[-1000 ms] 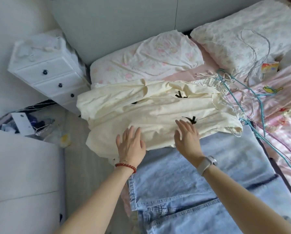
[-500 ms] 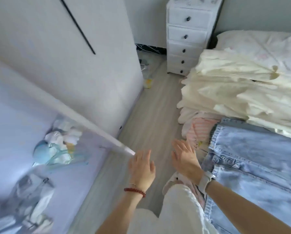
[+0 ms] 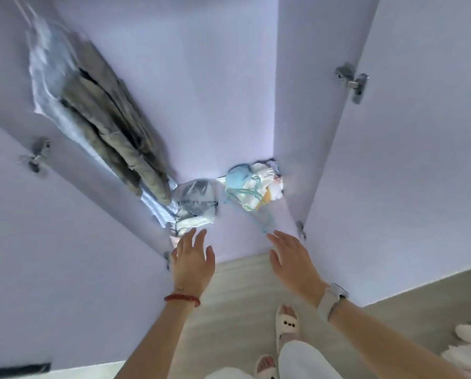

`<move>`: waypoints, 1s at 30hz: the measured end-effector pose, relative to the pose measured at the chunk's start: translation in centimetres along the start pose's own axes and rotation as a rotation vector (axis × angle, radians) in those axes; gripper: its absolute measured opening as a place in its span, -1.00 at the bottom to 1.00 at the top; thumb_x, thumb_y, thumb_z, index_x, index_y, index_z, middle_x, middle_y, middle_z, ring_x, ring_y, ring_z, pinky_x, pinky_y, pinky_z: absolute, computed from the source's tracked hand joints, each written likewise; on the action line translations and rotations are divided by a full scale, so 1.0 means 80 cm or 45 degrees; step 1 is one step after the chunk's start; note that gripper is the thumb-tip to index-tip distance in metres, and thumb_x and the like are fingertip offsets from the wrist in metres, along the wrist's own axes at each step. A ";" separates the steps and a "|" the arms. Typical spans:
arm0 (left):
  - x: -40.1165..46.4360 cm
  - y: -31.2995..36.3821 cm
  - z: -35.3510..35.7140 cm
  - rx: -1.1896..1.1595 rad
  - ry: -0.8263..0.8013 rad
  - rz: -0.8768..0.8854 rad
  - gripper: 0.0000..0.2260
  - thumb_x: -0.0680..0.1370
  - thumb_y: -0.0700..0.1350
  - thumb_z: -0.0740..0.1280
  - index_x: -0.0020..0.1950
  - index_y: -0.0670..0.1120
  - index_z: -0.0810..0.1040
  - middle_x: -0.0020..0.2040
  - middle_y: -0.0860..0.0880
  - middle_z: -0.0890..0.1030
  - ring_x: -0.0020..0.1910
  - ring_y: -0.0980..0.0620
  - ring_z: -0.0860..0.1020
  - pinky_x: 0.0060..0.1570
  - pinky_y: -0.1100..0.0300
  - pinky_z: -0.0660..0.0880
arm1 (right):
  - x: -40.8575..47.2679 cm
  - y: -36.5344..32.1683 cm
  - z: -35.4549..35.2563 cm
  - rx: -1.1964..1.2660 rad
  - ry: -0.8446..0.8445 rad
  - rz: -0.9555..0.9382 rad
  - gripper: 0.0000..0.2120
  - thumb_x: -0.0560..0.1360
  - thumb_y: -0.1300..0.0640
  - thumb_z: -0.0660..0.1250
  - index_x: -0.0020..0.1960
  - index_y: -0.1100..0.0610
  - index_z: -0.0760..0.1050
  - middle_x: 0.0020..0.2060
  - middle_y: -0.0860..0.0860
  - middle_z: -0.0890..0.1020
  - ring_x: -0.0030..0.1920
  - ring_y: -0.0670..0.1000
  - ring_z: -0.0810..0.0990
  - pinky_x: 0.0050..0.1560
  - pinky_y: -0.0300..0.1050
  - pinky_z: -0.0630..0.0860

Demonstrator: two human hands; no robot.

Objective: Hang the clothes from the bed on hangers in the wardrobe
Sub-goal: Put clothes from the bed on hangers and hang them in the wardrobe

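Wardrobe [image 3: 201, 77] now ahead, bed gone

Pale lilac panels [image 3: 201, 77], metal door hinge [image 3: 352, 80], light wood-look floor [image 3: 234, 310]

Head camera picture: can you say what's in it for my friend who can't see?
Two empty hands, the left hand and the right hand, reach with open fingers into an open lilac wardrobe. Grey clothes hang at its left, and small bundles with a blue hanger lie on its floor.
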State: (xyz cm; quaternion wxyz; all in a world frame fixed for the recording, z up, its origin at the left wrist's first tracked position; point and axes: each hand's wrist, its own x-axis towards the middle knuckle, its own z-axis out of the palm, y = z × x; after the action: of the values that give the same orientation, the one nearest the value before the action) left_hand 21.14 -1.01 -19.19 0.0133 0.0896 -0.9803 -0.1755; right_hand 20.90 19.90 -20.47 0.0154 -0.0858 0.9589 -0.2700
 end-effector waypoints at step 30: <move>0.373 -0.196 -0.327 -0.107 0.670 -0.311 -0.56 0.61 -0.18 0.07 0.49 -0.11 0.12 0.46 -0.11 0.18 0.40 -0.10 0.24 0.29 0.07 0.30 | 0.559 -0.543 0.005 0.921 -0.379 -0.511 -0.83 0.54 0.25 0.08 -0.09 0.03 0.39 -0.20 -0.02 0.38 -0.12 0.00 0.36 -0.07 -0.12 0.41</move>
State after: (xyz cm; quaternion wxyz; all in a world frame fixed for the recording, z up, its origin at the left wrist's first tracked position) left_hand -4.03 -29.78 -0.26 0.2495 0.2487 -0.9170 -0.1871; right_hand -16.34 -24.50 2.56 0.1298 -0.2975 0.7543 -0.5707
